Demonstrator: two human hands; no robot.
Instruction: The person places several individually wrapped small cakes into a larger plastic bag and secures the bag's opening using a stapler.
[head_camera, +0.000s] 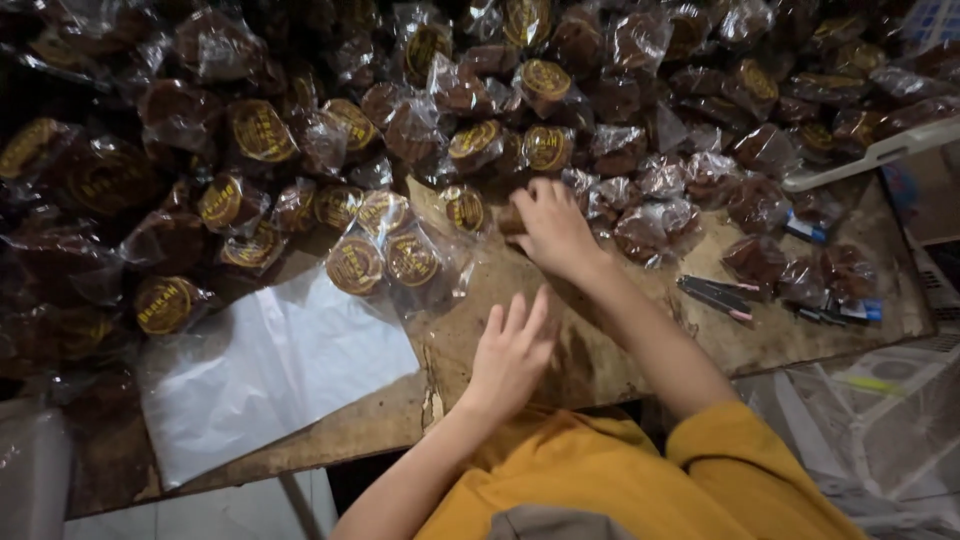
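I see a small brown block (511, 219) at the far edge of the bare patch of wooden table (600, 360), just under the heap of wrapped brown discs (470, 140), and my right hand (552, 228) curls over it with fingers bent around its side. My left hand (510, 352) lies nearer me, fingers spread flat, holding nothing. Crowded as it is, I judge a careless pull could snag the clear bag of labelled discs (385, 262) just beside, or tip loose packets down onto the stack of plastic sheets (270, 370).
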